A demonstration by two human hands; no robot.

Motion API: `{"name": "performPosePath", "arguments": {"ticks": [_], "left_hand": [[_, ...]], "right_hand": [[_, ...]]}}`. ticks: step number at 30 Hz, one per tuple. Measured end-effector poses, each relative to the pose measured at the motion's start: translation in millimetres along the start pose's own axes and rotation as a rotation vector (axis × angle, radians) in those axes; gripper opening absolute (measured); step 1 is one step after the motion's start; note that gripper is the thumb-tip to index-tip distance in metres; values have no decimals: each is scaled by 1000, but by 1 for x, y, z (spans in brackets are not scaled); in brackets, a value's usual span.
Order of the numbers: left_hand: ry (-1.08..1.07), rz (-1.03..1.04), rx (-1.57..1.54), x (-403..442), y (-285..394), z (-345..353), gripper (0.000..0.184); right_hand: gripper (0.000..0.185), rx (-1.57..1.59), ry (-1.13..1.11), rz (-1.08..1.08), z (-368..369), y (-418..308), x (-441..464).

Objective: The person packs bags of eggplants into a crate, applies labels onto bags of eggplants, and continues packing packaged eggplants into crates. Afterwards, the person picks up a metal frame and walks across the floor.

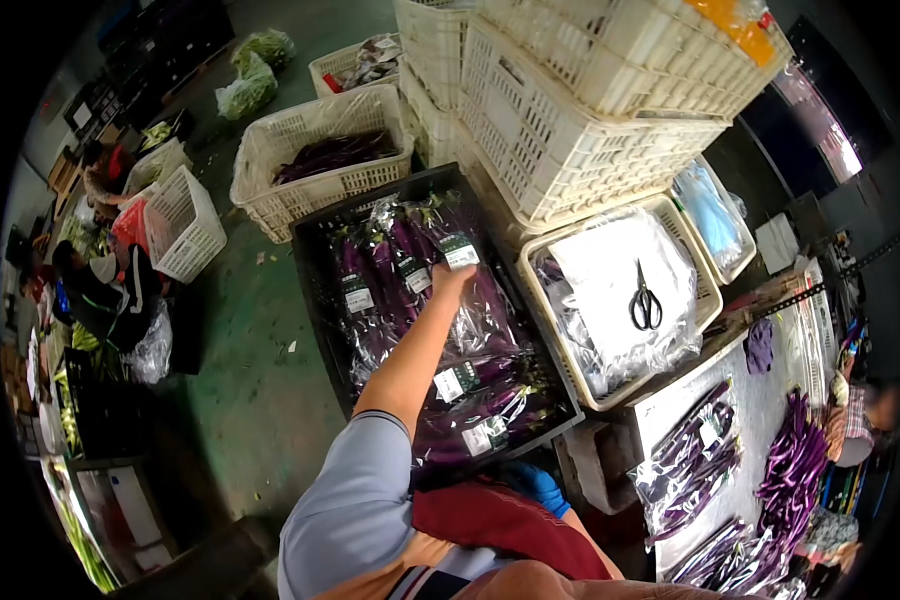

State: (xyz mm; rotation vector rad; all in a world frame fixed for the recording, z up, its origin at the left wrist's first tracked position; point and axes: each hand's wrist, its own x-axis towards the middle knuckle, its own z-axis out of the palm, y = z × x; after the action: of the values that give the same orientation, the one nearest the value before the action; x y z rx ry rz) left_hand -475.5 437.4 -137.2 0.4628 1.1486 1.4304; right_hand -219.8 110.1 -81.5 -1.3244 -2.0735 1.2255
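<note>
My left hand (454, 279) is bare and reaches into a black crate (315, 290), its fingers closed at the white label of a clear bag of long purple eggplants (485, 310); some fingertips are hidden. More bagged eggplants (380, 262) with labels lie side by side in the crate, and others (485, 405) lie crosswise at its near end. Low in front of my body, beside the crate's near edge, is my right hand (538, 486) in a blue glove, mostly hidden behind a dark red cloth (500, 525); its fingers cannot be made out.
White crates (540, 130) are stacked behind the black one. Another white crate (255, 205) holds loose eggplants. Scissors (645, 305) lie on white plastic in a crate at right. A metal table (660, 410) carries bagged and loose eggplants. Other people work at far left and right.
</note>
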Motion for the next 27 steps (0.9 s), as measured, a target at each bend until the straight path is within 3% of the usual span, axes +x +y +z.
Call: {"name": "performPosePath", "arguments": {"ticks": [4,6,7,10,11,12,13,14,16,17,18,19,20,22,24,26,27], "left_hand": [[-8,279,45,-3,-2,10,21],[-32,352,51,23,-31,-10,30],[36,300,435,36,-37,-32,32],[-50,-72,316,15,0,-31,21],[-34,-103,467,46,-16,-58,20],[268,212,782,61,-24,-60,27],[322,633,857,119,-56,-106,38],[228,635,460,63,-13,-44,36],[21,402,376,-62,60,86,33],[-175,386,387,-93,66,125,30],[-441,329,309,-106,52,149,31],[-530,147,365,-140,47,185,32],[-672,-10,328,-160,23,210,33],[-936,-320,358,-205,-28,251,36],[-1148,-487,459,-229,-91,280,40],[-1085,-581,713,-252,-148,315,52],[-1041,-608,815,-268,-162,335,51]], "right_hand": [[23,-76,20,-74,-9,-5,-3],[27,-92,-20,-62,-19,-8,-9],[28,-62,-50,10,-21,-5,-13],[33,-84,-72,91,-48,-27,-24],[33,-49,-14,68,-57,-30,-34],[34,-20,42,32,-68,-36,-40],[26,112,202,12,-87,-52,-48],[25,149,205,41,-108,-52,-60],[25,337,407,165,-168,-72,-95],[24,370,558,254,-186,-60,-119],[22,474,735,358,-210,-58,-142],[21,515,923,404,-217,-1,-182],[20,646,1176,394,-244,-11,-199],[27,406,1471,444,-261,70,-266],[36,397,1532,881,-258,151,-330],[41,874,1365,927,-245,212,-357],[39,946,1341,959,-250,186,-332]]}}
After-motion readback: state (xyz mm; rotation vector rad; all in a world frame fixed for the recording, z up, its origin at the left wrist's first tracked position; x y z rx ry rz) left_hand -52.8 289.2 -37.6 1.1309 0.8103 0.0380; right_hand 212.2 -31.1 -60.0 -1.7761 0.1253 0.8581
